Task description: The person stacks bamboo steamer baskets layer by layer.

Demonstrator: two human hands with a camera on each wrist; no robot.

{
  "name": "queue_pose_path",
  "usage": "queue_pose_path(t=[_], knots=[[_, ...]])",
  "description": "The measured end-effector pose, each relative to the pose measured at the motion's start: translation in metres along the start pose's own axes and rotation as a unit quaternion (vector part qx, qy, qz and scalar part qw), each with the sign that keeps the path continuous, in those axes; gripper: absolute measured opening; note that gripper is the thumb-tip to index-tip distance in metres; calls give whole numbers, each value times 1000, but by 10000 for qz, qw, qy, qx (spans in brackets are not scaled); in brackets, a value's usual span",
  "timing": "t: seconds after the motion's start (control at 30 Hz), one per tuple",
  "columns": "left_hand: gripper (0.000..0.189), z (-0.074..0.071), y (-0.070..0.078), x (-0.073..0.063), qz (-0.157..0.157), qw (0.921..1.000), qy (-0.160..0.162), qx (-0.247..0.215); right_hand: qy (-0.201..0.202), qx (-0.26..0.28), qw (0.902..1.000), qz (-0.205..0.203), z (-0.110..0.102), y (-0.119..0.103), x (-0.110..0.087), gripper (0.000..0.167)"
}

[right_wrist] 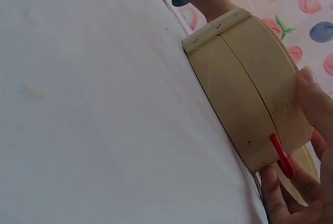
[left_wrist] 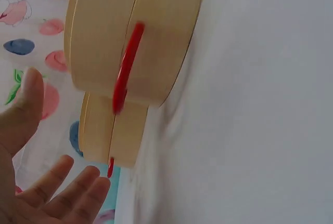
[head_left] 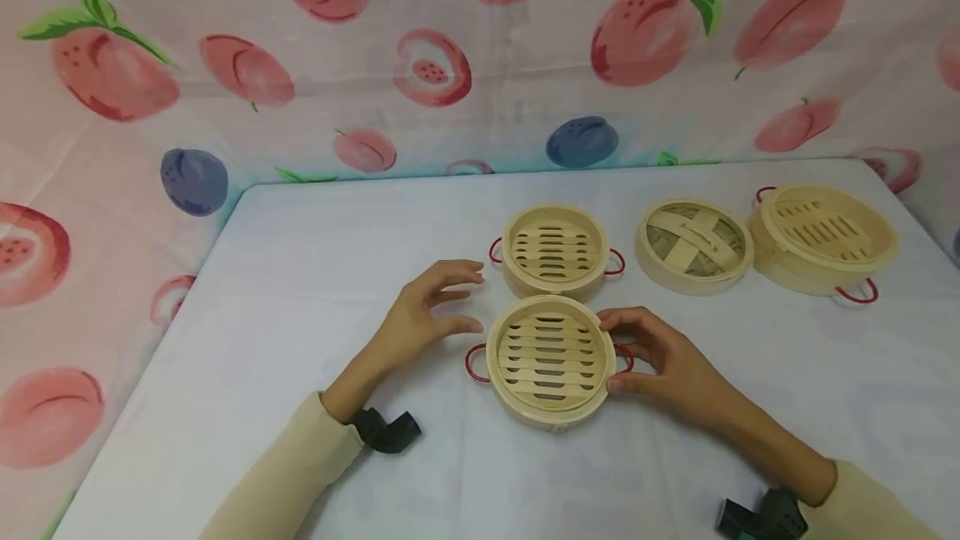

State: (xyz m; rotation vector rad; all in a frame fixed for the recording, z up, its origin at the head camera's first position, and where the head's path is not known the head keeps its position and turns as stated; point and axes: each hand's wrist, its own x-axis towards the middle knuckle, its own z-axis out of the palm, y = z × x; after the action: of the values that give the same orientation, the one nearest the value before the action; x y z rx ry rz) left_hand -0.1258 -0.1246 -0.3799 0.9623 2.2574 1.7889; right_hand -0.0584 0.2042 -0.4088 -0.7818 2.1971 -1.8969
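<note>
A round bamboo steamer basket (head_left: 551, 357) with a slatted floor and red side handles lies on the white table in the head view. My right hand (head_left: 663, 361) holds its right side, thumb at the near edge and fingers farther back, around the red handle (right_wrist: 281, 156). To the left of the basket, my left hand (head_left: 427, 307) is raised with fingers spread and nothing in them. In the left wrist view its fingers (left_wrist: 67, 203) are apart from the basket's red handle (left_wrist: 127, 70). Just behind stands a second slatted basket (head_left: 555, 250).
Farther right sit a woven bamboo lid (head_left: 693, 246) and another steamer basket (head_left: 825, 237) with red handles, side by side. A fruit-print cloth (head_left: 517, 40) hangs behind the white table (head_left: 337, 248). Each wrist carries a black camera mount (head_left: 386, 430).
</note>
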Motion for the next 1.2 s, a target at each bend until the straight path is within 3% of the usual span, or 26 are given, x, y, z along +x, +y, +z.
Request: queue_pose_path(t=[0.23,0.5,0.6,0.83,1.2], knots=[[48,-7,-11,28,-169,9984,184,502,31,-72,10000,7,1,1,0,59],[42,1,7,49,-365,9980,31,516,37,-84,9999,90,-1,3,0,59],[44,3,1,55,-357,9985,-10,422,52,-88,9999,87,0,2,0,59],[42,7,-33,66,-410,9984,-134,377,78,-35,9999,107,0,1,-1,59],[39,7,-40,70,-369,9954,-280,841,17,28,9997,231,-3,3,-1,59]])
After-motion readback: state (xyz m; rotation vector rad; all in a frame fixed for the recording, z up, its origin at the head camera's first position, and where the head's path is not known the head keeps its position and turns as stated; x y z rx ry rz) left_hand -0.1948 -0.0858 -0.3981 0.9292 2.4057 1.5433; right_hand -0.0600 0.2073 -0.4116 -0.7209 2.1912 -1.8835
